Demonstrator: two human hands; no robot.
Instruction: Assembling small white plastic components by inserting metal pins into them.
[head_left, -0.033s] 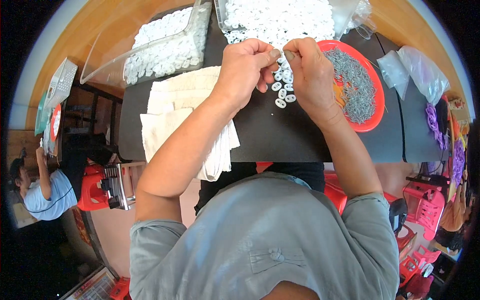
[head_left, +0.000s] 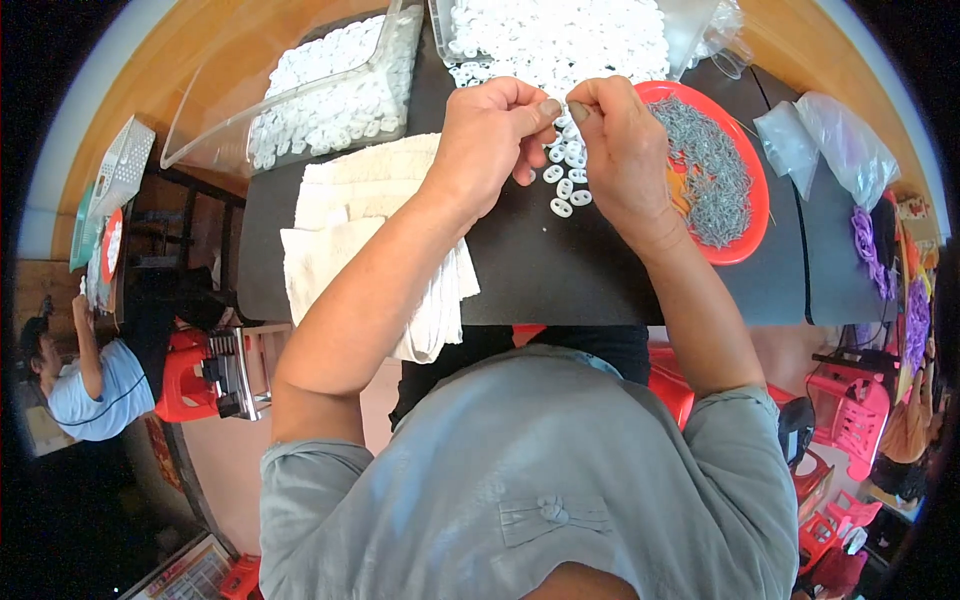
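My left hand (head_left: 490, 140) and my right hand (head_left: 625, 150) meet fingertip to fingertip above a black table (head_left: 560, 280). Both pinch one small part between thumb and forefinger; the fingers hide most of it. Just below the fingertips lie several loose white oval rings (head_left: 566, 187). A red plate (head_left: 742, 248) heaped with small grey metal pieces (head_left: 710, 170) sits right beside my right hand. Beyond the hands spreads a big pile of white rings (head_left: 560, 40).
A clear plastic tray (head_left: 330, 100) of white rings stands at the back left. Folded white cloths (head_left: 340, 235) lie under my left forearm. Clear plastic bags (head_left: 830, 140) and purple items (head_left: 866, 240) sit at the right. Another person (head_left: 90, 385) sits far left; red and pink stools (head_left: 850, 410) stand below.
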